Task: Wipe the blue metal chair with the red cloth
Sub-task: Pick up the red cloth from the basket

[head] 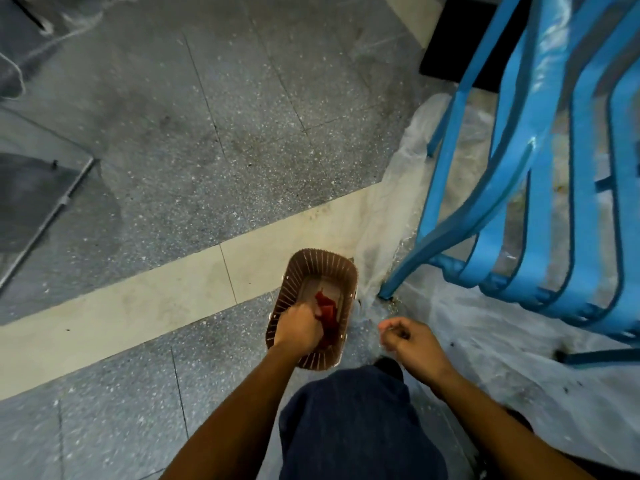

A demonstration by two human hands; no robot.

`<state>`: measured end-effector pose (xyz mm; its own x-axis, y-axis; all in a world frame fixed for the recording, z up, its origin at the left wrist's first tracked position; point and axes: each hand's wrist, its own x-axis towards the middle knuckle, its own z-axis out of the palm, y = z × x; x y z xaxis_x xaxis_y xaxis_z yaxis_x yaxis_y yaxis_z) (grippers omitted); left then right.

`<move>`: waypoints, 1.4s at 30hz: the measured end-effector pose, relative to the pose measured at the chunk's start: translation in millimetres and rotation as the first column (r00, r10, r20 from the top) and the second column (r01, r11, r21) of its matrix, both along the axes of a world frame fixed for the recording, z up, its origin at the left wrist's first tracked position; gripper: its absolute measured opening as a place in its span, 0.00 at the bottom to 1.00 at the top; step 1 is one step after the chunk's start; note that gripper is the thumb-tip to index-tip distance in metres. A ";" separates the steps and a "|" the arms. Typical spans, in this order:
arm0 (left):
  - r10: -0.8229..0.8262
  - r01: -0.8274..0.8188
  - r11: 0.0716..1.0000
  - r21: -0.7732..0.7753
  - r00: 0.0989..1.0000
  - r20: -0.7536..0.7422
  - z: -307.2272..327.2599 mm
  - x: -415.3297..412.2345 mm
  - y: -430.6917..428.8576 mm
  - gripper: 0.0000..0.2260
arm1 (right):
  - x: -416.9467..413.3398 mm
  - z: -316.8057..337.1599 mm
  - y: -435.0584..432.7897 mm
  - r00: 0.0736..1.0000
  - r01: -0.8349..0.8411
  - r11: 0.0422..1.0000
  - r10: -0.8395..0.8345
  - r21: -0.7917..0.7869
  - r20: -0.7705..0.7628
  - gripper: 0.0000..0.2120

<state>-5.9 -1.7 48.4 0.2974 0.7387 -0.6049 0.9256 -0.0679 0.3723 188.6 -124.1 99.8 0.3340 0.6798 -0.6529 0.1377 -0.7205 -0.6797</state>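
The blue metal chair [540, 174] stands at the right on a clear plastic sheet, its slatted seat and legs filling the upper right. A brown slatted basket [330, 263] sits on the floor left of the chair's near leg. The red cloth [327, 311] lies inside it. My left hand [298, 329] reaches into the basket with its fingers closed on the cloth. My right hand [412, 341] hovers to the right of the basket, above the floor, loosely curled and holding nothing.
Grey speckled floor tiles with a cream stripe [166, 299] run diagonally. The clear plastic sheet [485, 341] covers the floor under the chair. A metal rod [52, 216] lies at the left. A black mat [457, 43] lies at the top. My dark trouser leg [353, 420] is below the basket.
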 end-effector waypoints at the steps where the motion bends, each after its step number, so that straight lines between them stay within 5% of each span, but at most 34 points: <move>1: 0.061 -0.061 0.998 0.004 0.997 0.051 10.0 -1.5 -1.7 0.05 | -0.2 6.0 0.1 1.000 0.003 1.000 -0.003 0.015 0.000 0.05; 7: 0.221 -0.245 0.969 0.033 0.919 0.327 87.8 -10.0 -13.7 0.10 | -3.1 56.7 -1.3 1.000 0.011 0.993 -0.011 0.117 -0.002 0.06; 13: 0.092 -0.194 0.970 0.146 0.850 0.519 181.0 -14.5 -19.3 0.15 | -10.4 117.7 12.8 0.999 -0.022 0.969 0.028 0.244 -0.023 0.07; 21: -0.130 -0.043 0.971 0.236 0.733 0.668 294.5 0.5 -10.9 0.19 | -26.5 201.5 37.5 0.960 -0.279 0.878 0.242 0.388 0.143 0.26; 31: -0.402 0.115 0.905 0.409 0.542 0.738 424.8 48.4 -31.8 0.17 | 17.6 301.3 14.6 0.975 -0.199 0.746 0.084 0.636 0.207 0.08; 38: -0.312 0.032 0.947 0.318 0.319 0.895 456.6 82.2 -56.6 0.18 | 56.1 312.7 -31.4 0.944 -0.284 0.827 0.154 0.485 0.291 0.06; 42: -0.161 -0.058 0.983 0.174 0.186 0.969 458.1 86.5 -68.2 0.19 | 68.2 310.1 -56.8 0.979 -0.073 0.869 -0.031 0.489 0.201 0.12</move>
<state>80.6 -69.9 506.6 0.6055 0.7319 0.3124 -0.1894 -0.2488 0.9499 256.8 -180.9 409.9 0.4010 0.9030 -0.1541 0.3168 -0.2946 -0.9016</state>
